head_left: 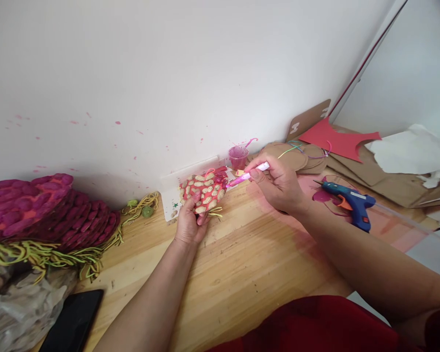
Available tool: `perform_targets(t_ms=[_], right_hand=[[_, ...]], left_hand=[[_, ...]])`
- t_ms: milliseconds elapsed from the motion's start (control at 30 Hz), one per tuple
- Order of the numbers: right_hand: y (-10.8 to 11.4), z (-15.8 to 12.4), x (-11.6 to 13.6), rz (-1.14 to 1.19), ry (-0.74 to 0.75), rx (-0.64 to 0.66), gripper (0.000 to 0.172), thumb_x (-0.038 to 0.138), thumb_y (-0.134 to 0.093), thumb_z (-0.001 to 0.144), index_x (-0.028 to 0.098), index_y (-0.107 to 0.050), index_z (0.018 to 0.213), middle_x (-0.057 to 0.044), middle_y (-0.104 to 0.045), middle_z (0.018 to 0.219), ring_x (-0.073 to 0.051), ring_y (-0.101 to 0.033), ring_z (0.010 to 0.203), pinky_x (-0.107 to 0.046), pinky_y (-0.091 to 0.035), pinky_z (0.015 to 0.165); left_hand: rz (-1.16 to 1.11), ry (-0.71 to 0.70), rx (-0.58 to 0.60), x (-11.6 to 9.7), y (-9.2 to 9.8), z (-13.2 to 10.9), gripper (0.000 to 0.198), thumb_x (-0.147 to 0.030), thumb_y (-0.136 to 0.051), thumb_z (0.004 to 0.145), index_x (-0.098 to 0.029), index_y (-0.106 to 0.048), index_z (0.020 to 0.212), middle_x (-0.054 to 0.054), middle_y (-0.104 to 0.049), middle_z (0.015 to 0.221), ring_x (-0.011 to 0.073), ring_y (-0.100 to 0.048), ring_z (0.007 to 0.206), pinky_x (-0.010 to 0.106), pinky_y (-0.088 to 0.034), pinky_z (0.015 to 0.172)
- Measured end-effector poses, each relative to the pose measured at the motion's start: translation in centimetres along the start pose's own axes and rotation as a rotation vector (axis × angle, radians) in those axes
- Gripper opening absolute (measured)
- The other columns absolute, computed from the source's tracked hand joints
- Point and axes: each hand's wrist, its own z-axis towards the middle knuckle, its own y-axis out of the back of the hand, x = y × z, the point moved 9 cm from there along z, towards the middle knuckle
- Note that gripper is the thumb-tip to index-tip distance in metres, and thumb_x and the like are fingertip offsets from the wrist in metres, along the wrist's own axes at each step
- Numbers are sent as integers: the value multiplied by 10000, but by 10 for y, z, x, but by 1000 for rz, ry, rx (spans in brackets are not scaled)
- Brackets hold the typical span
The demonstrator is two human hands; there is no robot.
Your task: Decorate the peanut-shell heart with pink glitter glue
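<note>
Pink-stained brush (248,175) sits gripped in the right hand (280,188); the left hand (191,222) clasps the peanut-covered piece (206,189), presumably steadying it.

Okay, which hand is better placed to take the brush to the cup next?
Probably the right hand: it holds the brush, and the cup is close by. The left hand is occupied holding the peanut-covered piece.
</note>
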Motion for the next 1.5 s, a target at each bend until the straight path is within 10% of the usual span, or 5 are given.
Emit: perform_targets(t_ms=[1500], right_hand=[[-2,4,-26,290,-155,-51,332,541,-646,939,217,-629,869,9,-603,760,-130,-555,689,-283,-442,663]], left_hand=[[-43,31,22,-1,-2,-2,183,-242,-677,789,-195,-517,712,-103,-397,366,37,-220,237,142,-140,275]])
